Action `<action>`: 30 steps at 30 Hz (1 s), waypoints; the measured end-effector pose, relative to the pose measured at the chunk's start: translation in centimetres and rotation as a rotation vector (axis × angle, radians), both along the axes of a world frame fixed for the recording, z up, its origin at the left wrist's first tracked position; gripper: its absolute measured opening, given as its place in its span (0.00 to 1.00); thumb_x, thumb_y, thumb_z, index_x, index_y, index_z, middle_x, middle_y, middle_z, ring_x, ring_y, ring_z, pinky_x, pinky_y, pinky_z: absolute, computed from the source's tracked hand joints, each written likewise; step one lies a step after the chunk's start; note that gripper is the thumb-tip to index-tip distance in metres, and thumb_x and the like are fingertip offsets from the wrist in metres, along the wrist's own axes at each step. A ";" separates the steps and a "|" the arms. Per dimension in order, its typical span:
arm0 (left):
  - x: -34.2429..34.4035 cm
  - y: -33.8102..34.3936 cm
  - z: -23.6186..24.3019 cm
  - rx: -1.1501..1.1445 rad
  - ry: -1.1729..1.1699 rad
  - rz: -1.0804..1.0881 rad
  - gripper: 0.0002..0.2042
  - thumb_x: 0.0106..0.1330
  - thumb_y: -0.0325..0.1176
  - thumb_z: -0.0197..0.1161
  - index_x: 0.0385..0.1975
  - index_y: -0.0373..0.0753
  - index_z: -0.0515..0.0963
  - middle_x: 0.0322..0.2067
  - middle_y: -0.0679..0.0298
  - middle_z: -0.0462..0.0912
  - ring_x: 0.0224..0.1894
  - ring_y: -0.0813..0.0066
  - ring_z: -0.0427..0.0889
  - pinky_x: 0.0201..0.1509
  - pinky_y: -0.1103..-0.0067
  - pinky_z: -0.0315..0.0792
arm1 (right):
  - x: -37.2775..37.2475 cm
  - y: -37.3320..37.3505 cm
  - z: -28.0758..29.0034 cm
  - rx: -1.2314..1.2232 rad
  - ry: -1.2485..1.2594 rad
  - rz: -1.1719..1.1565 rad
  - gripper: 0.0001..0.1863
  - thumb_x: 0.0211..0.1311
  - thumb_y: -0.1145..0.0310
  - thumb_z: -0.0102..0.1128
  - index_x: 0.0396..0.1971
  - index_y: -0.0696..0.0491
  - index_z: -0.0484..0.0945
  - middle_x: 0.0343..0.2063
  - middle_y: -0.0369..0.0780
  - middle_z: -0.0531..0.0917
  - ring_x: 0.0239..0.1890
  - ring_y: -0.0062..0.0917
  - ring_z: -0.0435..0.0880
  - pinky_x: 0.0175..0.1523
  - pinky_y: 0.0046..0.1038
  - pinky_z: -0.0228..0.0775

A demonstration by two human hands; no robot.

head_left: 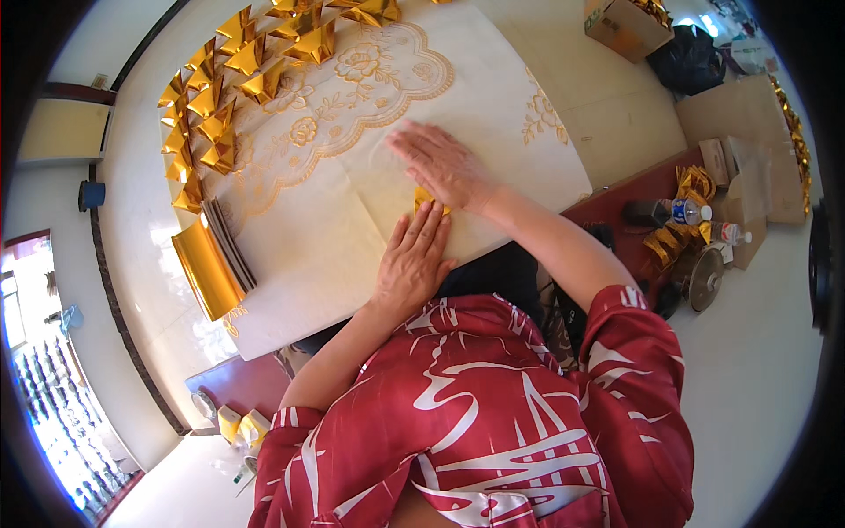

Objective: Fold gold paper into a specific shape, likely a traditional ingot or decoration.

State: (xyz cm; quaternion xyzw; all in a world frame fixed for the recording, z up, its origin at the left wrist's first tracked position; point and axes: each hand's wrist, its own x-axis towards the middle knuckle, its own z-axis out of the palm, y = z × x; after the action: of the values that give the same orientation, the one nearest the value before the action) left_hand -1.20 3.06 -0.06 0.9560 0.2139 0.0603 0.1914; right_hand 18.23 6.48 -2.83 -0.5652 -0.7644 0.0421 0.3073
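My left hand (408, 262) lies with outstretched fingers on a small piece of folded gold paper (422, 194) near the middle of the embroidered cream cloth (352, 220). My right hand (437, 165) is open just above and beside it, fingers stretched toward the upper left and slightly blurred; it partly hides the paper. To the left, a pile of shiny gold sheets (202, 264) lies beside a dark grey stack (229, 242). Rows of folded gold pieces (211, 97) stand along the cloth's upper and left part.
At the right, a red wooden bench (594, 207) holds plastic bottles (691, 211), gold paper bundles (695, 180) and a metal lid (701, 280). Cardboard boxes (625, 26) and a black bag (687, 57) are at the upper right. A bright doorway (44, 370) is at the left.
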 end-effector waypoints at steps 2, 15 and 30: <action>-0.2 0.2 0.5 -0.009 0.022 -0.021 0.34 0.65 0.44 0.60 0.68 0.33 0.61 0.71 0.53 0.58 0.75 0.59 0.53 0.75 0.59 0.48 | 0.8 -0.1 -0.2 0.014 -0.035 -0.026 0.31 0.65 0.66 0.55 0.68 0.49 0.62 0.66 0.37 0.69 0.71 0.34 0.61 0.73 0.41 0.52; -4.1 -0.3 0.3 0.045 0.092 -0.007 0.34 0.64 0.46 0.60 0.67 0.34 0.62 0.72 0.56 0.56 0.75 0.62 0.53 0.75 0.59 0.47 | 3.0 -0.1 0.8 -0.051 -0.250 -0.018 0.30 0.67 0.59 0.54 0.68 0.46 0.62 0.64 0.36 0.71 0.69 0.30 0.64 0.74 0.42 0.46; -3.7 -0.9 -0.4 0.068 -0.228 0.103 0.23 0.60 0.31 0.63 0.56 0.33 0.72 0.63 0.52 0.71 0.68 0.58 0.66 0.71 0.61 0.59 | 4.8 -9.3 3.1 -0.080 -0.065 -0.077 0.21 0.60 0.70 0.61 0.55 0.51 0.77 0.57 0.41 0.77 0.61 0.36 0.74 0.66 0.40 0.64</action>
State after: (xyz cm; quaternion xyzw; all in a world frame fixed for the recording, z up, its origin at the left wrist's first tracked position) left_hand -4.87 2.16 -0.49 0.9367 0.2373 0.1854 0.1787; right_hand 23.05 -2.87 0.23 -0.6070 -0.7495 0.0424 0.2608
